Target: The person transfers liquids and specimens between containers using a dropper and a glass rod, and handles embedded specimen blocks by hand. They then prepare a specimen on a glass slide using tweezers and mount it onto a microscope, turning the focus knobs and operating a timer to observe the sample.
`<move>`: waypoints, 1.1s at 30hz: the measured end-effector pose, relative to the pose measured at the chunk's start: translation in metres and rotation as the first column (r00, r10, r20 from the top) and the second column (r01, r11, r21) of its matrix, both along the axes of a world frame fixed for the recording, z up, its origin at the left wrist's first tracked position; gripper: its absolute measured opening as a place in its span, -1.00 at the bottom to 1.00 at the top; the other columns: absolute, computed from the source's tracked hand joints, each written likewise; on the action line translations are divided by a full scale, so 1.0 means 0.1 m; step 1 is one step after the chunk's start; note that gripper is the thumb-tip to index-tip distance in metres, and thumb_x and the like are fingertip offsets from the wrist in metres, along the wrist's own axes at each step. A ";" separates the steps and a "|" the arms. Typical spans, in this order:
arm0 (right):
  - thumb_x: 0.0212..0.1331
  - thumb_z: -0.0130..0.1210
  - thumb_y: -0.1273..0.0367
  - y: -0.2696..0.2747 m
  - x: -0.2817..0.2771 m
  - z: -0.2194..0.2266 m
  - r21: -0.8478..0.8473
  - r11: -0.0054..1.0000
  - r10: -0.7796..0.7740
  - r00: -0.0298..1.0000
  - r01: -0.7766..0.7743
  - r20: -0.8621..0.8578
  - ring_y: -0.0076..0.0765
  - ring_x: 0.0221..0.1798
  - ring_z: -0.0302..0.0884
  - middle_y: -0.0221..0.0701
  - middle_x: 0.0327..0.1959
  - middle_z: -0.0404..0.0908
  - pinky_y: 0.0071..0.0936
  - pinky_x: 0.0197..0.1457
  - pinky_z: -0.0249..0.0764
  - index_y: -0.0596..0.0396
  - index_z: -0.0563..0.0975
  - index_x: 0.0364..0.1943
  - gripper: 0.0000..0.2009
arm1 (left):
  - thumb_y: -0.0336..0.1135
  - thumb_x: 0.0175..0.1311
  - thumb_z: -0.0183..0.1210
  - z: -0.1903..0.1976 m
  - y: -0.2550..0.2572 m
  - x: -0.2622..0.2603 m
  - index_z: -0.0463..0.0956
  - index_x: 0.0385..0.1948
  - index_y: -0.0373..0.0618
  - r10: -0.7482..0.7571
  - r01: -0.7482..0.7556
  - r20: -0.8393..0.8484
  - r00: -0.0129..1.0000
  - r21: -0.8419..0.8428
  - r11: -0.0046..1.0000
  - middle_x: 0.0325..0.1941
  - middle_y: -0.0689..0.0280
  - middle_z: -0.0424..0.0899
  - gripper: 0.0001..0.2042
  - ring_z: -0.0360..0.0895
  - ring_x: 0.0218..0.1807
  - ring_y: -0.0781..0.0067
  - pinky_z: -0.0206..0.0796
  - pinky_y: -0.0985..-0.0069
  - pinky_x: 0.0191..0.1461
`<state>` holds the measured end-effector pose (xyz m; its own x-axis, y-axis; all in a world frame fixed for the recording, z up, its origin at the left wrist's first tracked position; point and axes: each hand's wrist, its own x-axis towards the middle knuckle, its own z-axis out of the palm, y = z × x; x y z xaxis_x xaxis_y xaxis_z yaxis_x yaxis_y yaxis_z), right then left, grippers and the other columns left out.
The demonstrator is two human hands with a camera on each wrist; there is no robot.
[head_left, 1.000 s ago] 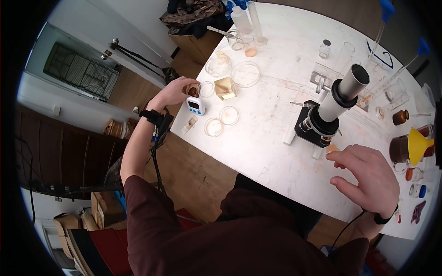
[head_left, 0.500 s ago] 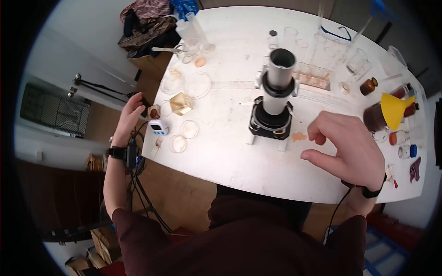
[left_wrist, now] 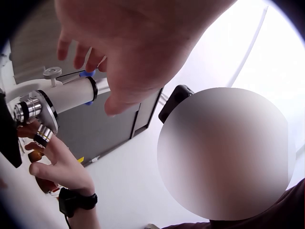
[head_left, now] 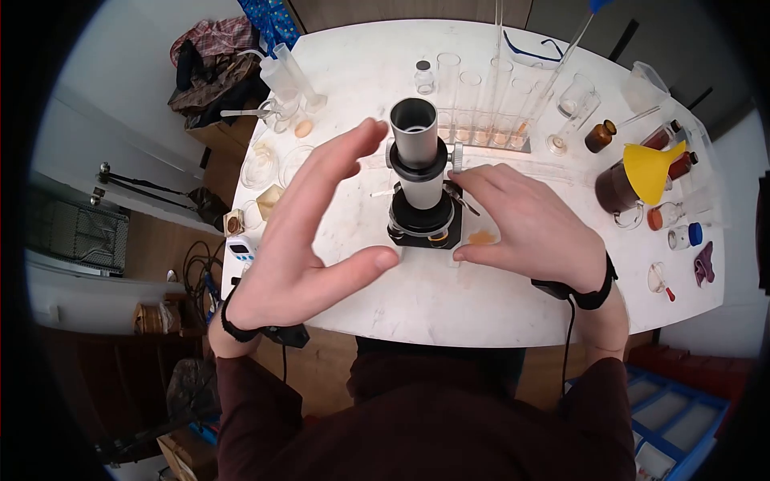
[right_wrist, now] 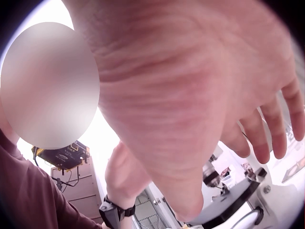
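A microscope [head_left: 421, 188] with a silver tube and black base stands upright on the white table, between the two hands. To its left, the left hand [head_left: 301, 240] is raised with fingers extended and thumb apart, holding nothing. The right hand [head_left: 533, 228] is at the microscope's right side, its fingertips near the focus knob; whether they touch it cannot be told. In the left wrist view the microscope tube [left_wrist: 71, 98] lies beyond the left hand [left_wrist: 138, 52]. The right wrist view shows the right hand [right_wrist: 190, 95] with spread fingers, above part of the microscope stage [right_wrist: 233, 202].
Test tubes in a rack [head_left: 489, 143] stand behind the microscope. On the right are a yellow funnel [head_left: 651, 172] over a dark jug, brown bottles [head_left: 600, 136] and a blue-capped jar [head_left: 684, 236]. Petri dishes [head_left: 261, 166], a white timer [head_left: 241, 248] and a squeeze bottle [head_left: 278, 78] are at left.
The left hand has left the small items at the table's left edge and come over beside the microscope. The right hand has moved closer to the microscope. The head view has shifted right.
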<state>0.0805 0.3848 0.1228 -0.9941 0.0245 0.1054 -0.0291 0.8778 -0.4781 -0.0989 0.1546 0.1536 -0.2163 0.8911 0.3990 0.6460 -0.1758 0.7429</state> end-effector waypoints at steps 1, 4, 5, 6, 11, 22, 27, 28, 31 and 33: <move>0.02 0.45 0.14 -0.02 -0.01 -0.03 -0.002 1.000 0.000 1.000 0.000 0.013 0.06 0.25 0.51 -0.05 0.22 0.55 -0.19 0.32 0.45 0.28 0.41 0.32 -0.21 | -0.22 0.22 0.40 0.00 0.11 0.02 0.13 0.54 -0.23 -0.001 0.001 -0.003 1.000 0.008 1.000 0.53 -0.02 0.33 -0.13 0.30 0.54 0.07 0.16 0.16 0.53; 0.05 0.44 0.13 -0.07 -0.03 -0.14 0.019 1.000 0.003 0.999 -0.002 -0.040 0.02 0.21 0.51 -0.07 0.14 0.56 -0.19 0.29 0.46 0.35 0.42 0.29 -0.22 | -0.03 0.19 0.39 0.02 0.37 0.04 0.03 0.58 -0.24 -0.020 0.023 -0.037 0.999 0.082 0.996 0.56 -0.03 0.28 -0.02 0.26 0.56 0.08 0.06 0.11 0.59; 0.05 0.44 0.13 -0.09 -0.04 -0.13 0.007 1.000 -0.007 0.999 0.008 -0.038 0.02 0.20 0.50 -0.07 0.16 0.55 -0.18 0.28 0.46 0.35 0.41 0.29 -0.22 | -0.01 0.19 0.39 0.06 0.42 0.03 0.02 0.58 -0.24 -0.032 0.031 0.003 0.999 0.107 0.994 0.56 -0.04 0.28 -0.01 0.27 0.56 0.08 0.06 0.12 0.58; 0.05 0.44 0.12 -0.10 -0.07 -0.13 -0.007 1.000 -0.017 0.999 0.016 -0.035 0.03 0.20 0.49 -0.07 0.17 0.54 -0.17 0.28 0.47 0.35 0.41 0.29 -0.22 | 0.00 0.18 0.39 0.09 0.47 0.03 0.01 0.59 -0.25 -0.043 0.037 0.044 0.998 0.130 0.991 0.56 -0.04 0.29 0.00 0.28 0.55 0.08 0.07 0.12 0.57; 0.05 0.44 0.09 -0.15 -0.17 -0.08 -0.025 1.000 -0.011 0.994 0.014 0.105 0.03 0.20 0.48 -0.08 0.19 0.50 -0.17 0.26 0.46 0.29 0.41 0.29 -0.22 | 0.14 0.20 0.37 0.21 0.63 0.12 0.00 0.58 -0.27 -0.064 0.000 0.343 0.937 0.183 0.983 0.48 -0.05 0.39 0.04 0.37 0.49 0.10 0.14 0.15 0.53; 0.06 0.43 0.14 0.18 -0.14 0.02 -0.071 0.994 0.093 0.992 -0.086 0.087 0.05 0.28 0.46 -0.10 0.25 0.50 -0.17 0.32 0.41 0.28 0.42 0.30 -0.25 | 0.31 0.16 0.36 -0.16 0.77 -0.18 -0.09 0.55 -0.47 -0.313 0.155 0.302 0.900 0.450 0.880 0.41 -0.11 0.44 0.19 0.43 0.46 0.09 0.23 0.20 0.49; 0.26 0.25 0.29 0.37 0.01 0.10 0.042 0.993 -0.104 0.991 0.108 -0.081 0.09 0.15 0.56 -0.09 0.11 0.62 -0.16 0.19 0.52 0.22 0.48 0.28 -0.48 | 0.28 0.25 0.33 0.01 0.69 0.07 -0.09 0.52 -0.54 0.124 -0.185 0.312 0.942 0.173 0.967 0.33 -0.08 0.53 0.14 0.54 0.36 0.16 0.37 0.30 0.39; 0.26 0.25 0.29 0.38 0.02 0.11 0.038 0.993 -0.109 0.991 0.112 -0.076 0.09 0.15 0.56 -0.09 0.11 0.62 -0.16 0.19 0.52 0.22 0.48 0.28 -0.48 | 0.27 0.28 0.31 0.00 0.66 0.02 -0.10 0.52 -0.55 0.099 -0.152 0.272 0.957 0.178 0.972 0.24 -0.01 0.59 0.12 0.59 0.28 0.22 0.41 0.35 0.33; 0.27 0.19 0.37 0.43 0.02 0.07 0.027 0.989 -0.146 0.987 0.148 -0.070 0.10 0.13 0.59 -0.11 0.08 0.65 -0.15 0.19 0.53 0.15 0.51 0.27 -0.53 | 0.26 0.32 0.27 -0.03 0.72 0.06 -0.10 0.52 -0.55 0.019 -0.075 0.225 0.974 0.243 0.967 0.05 0.13 0.63 0.10 0.63 0.10 0.35 0.44 0.42 0.25; 0.29 0.18 0.34 0.41 -0.01 0.04 0.034 0.992 -0.119 0.987 0.124 -0.104 0.08 0.08 0.60 -0.11 0.00 0.65 -0.13 0.13 0.54 0.18 0.52 0.22 -0.57 | 0.26 0.34 0.25 -0.05 0.84 0.16 -0.09 0.52 -0.55 -0.105 0.013 0.217 0.970 0.390 0.921 -0.14 0.26 0.62 0.08 0.62 -0.09 0.47 0.44 0.46 0.19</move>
